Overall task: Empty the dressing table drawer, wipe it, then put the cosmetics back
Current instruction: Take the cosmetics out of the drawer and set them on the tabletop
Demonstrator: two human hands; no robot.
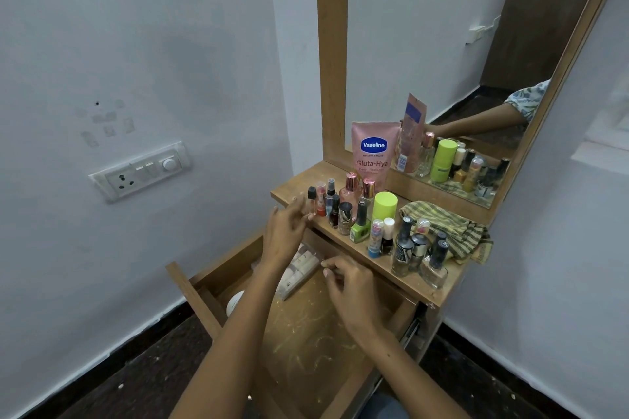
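Both forearms reach in over the pulled-out wooden drawer [306, 343], its scratched floor bare under them. Right hand [347, 286] hovers above the drawer, fingers [328, 264] loosely curled, holding nothing visible. Just left of those fingers lies a clear pack of pale tubes [299, 270]; a white round lid [235, 303] sits nearer the drawer's left wall. Left hand [284, 235] is higher, fingers spread, tips beside small bottles [321, 202] on the wooden counter [422, 286]. Beyond: pink Vaseline tube [373, 153], striped green cloth [452, 228], mirror [459, 54].

Bottles [367, 228] line the shelf [418, 286] above the open drawer [306, 343], cloth [456, 231] rightmost.
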